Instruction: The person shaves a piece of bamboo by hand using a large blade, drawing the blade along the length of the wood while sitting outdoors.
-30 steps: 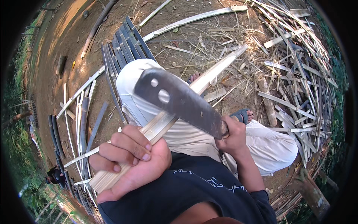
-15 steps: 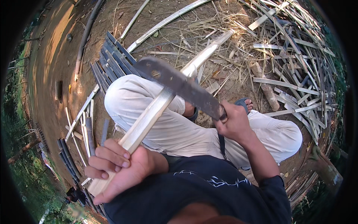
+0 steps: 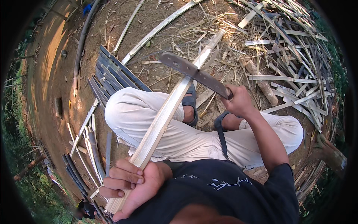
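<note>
While the pale strip slants ahead and right out of the left hand, fingers clamped round its lower end, the dark blade crosses it farther up, left of the right hand. Right fingers clamped on the blade's near end. Can't tell if the edge is biting. Sandalled foot below the blade, between both sets of fingers. Log near the right fingers, ahead-right; split-strip pile farther right. Dark slats ahead of the left fingers, past the knee.
</note>
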`<state>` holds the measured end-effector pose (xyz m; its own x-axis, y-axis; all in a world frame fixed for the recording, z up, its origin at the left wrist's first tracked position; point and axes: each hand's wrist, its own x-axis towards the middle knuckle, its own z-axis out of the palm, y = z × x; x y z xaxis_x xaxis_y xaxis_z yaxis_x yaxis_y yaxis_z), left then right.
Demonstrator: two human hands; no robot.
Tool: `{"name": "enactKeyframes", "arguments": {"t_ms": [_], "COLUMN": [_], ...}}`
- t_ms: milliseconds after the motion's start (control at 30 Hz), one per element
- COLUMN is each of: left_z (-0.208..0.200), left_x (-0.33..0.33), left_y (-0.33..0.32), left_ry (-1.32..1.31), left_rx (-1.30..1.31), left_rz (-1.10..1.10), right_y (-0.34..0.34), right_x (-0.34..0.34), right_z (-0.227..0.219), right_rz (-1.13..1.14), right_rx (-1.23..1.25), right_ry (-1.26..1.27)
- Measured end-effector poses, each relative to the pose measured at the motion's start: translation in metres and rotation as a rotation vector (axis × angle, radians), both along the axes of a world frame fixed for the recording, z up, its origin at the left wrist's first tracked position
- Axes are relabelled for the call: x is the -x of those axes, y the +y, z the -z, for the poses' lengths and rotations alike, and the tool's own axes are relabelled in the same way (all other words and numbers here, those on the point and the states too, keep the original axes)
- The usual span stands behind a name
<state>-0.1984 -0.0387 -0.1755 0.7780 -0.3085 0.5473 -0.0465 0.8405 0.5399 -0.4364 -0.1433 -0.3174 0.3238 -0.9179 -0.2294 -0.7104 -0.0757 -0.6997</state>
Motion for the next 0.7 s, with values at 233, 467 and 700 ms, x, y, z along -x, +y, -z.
{"name": "enactKeyframes", "arguments": {"t_ms": [233, 467, 700], "left_z": [0.001, 0.001, 0.001], "left_x": [-0.001, -0.007, -0.011], "left_y": [0.000, -0.003, -0.002], "left_ry": [0.013, 0.028, 0.013], "left_rx": [0.006, 0.031, -0.015], "left_rz": [-0.049, -0.020, -0.027], "right_y": [0.010, 0.003, -0.006], "right_x": [0.002, 0.002, 0.004], "right_z": [0.009, 0.005, 0.016], "right_rz": [-0.047, -0.009, 0.054], "right_rx": [0.065, 0.069, 0.053], "right_ry": [0.129, 0.083, -0.001]}}
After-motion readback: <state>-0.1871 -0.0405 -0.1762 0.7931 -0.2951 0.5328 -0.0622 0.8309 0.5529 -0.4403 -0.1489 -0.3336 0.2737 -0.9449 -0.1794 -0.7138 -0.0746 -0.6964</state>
